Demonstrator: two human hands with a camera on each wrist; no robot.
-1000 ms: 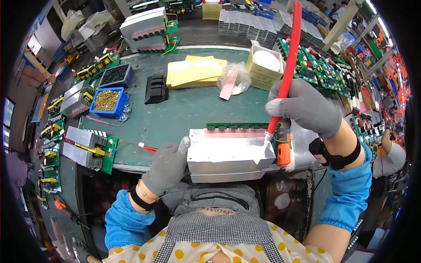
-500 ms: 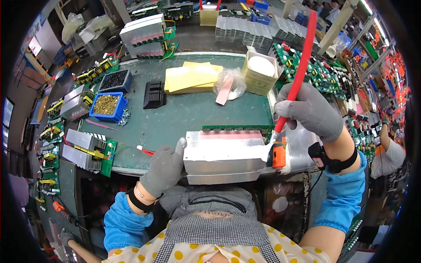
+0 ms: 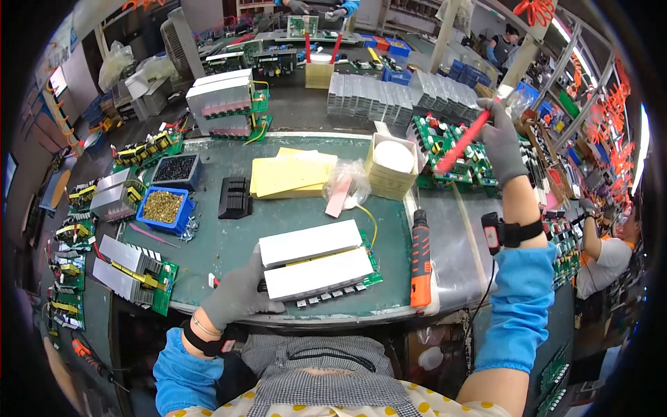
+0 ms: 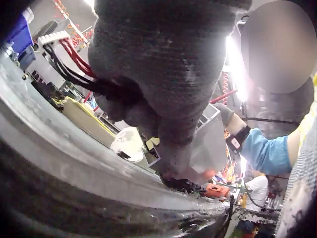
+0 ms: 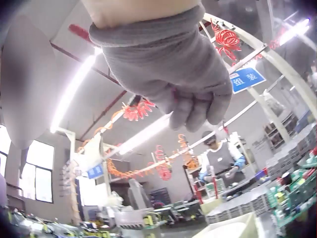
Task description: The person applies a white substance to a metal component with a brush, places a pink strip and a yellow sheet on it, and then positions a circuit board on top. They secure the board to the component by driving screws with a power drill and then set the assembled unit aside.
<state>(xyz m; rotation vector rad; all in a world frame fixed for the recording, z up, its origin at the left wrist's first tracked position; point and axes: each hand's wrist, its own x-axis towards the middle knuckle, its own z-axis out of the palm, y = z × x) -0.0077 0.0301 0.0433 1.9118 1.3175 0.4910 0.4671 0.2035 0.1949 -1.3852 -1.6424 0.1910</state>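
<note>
On the near edge of the green mat lies a power board with two pale metal heatsinks [image 3: 319, 276], a yellow strip between them and green circuit board at its right end. My gloved left hand [image 3: 235, 295] grips its left end. In the left wrist view, red and black wires with a white connector [image 4: 53, 37] stick out beside the left glove [image 4: 158, 74]. Raised over the right side, my gloved right hand [image 3: 506, 142] holds a red-handled brush [image 3: 464, 141], its handle slanting down to the left. Curled fingers of the right glove [image 5: 193, 101] show in the right wrist view.
An orange and black power screwdriver [image 3: 420, 260] lies right of the unit. Behind are a box with a white round tub [image 3: 393, 157], yellow sheets [image 3: 288, 174] and a blue bin of brass-coloured screws [image 3: 164, 208]. Green circuit boards [image 3: 451, 153] lie below the right hand.
The unit has been turned so both heatsink tops face up. My right hand has lifted the brush off the metal, up and away, and the brush now points differently. The left hand stays at the left end.
</note>
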